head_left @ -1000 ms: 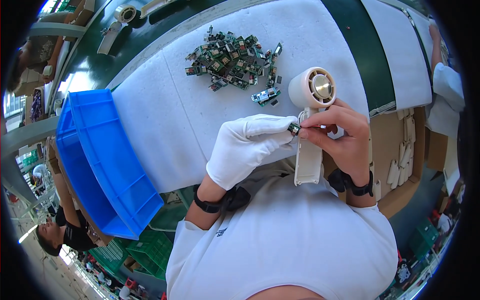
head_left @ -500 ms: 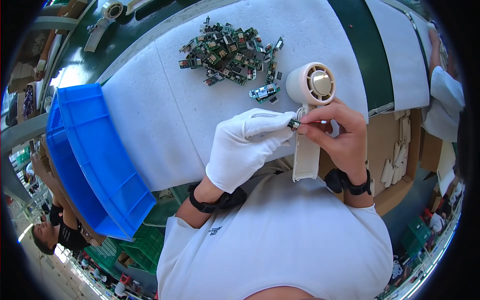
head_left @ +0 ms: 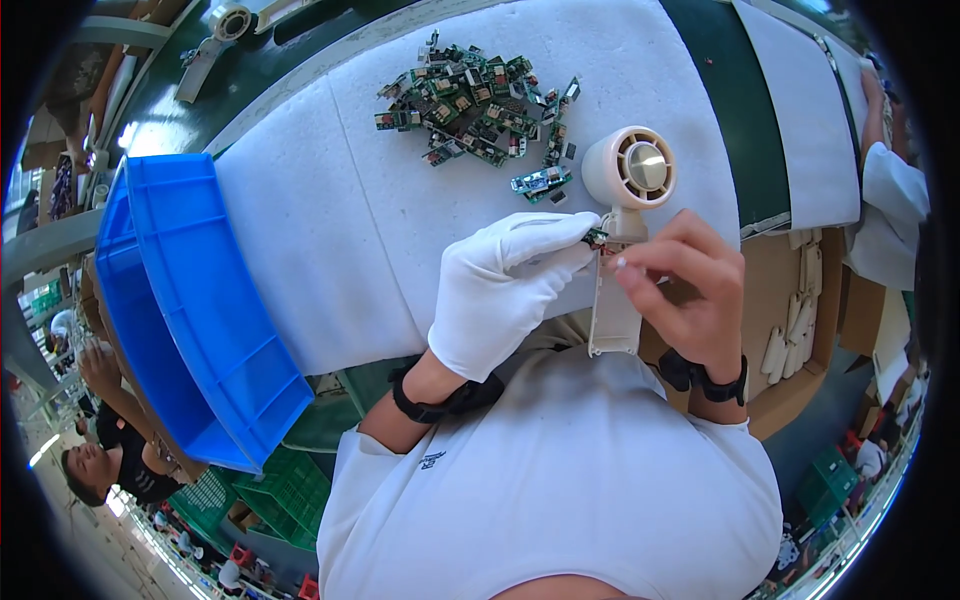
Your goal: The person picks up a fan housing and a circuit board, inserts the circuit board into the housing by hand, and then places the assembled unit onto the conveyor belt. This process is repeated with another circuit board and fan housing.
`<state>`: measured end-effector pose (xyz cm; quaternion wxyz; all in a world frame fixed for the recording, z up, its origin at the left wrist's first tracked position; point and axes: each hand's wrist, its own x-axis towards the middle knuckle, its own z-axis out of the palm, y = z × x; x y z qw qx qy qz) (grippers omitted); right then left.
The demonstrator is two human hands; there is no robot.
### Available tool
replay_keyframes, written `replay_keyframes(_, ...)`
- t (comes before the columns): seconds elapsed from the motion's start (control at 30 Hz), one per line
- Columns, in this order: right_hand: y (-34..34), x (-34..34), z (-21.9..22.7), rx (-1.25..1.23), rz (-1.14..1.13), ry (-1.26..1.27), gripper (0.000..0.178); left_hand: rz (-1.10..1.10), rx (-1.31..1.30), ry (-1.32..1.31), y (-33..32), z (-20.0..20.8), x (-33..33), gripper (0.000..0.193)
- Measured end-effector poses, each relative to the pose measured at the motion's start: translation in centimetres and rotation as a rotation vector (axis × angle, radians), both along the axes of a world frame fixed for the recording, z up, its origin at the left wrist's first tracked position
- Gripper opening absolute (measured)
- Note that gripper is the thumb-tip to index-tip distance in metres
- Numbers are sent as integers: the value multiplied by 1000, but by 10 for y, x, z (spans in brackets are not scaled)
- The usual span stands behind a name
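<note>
My left hand (head_left: 505, 285), in a white glove, pinches a small green circuit board (head_left: 596, 238) between thumb and fingertips. The board is held over the neck of a cream handheld fan (head_left: 600, 178), whose round head points away from me and whose open handle shell (head_left: 615, 315) extends toward my body. My bare right hand (head_left: 690, 285) is closed just right of the board, thumb and forefinger pinching a small white plug (head_left: 619, 262). A short red wire shows between plug and board. Part of the handle lies behind my right fingers.
A pile of circuit boards (head_left: 470, 100) lies on the white foam-covered table (head_left: 290, 200); one silvery-blue board (head_left: 541, 181) is nearer. At left stands a blue bin (head_left: 215, 310). A cardboard box (head_left: 780, 385) with cream shells is at right. Other people work around.
My right hand has shifted slightly right and down, its fingertips now below the board with the plug. The left hand keeps the board near the fan's neck. The view has moved a little.
</note>
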<state>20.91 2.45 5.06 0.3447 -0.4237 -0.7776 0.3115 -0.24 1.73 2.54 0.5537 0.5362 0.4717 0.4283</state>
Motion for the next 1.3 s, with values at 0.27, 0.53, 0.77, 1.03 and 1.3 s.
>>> replay_keyframes(0.27, -1, -13, -7, 121, -244, -82, 20, 93, 80, 5, -5, -8, 7, 32)
replay_keyframes(0.53, 1, -13, -8, 296, -199, -177, 24, 112, 170, 103, -8, -10, 8, 30)
replay_keyframes(0.77, 4, -11, -12, 342, -176, -167, 24, 145, 269, 199, -9, -6, 9, 29)
replay_keyframes(1.03, 6, -26, -17, 234, -232, 18, 14, 294, 539, 503, -21, -17, 23, 37)
replay_keyframes(1.3, -3, -37, -29, 258, -313, 76, 10, 261, 653, 604, -24, -20, 25, 45)
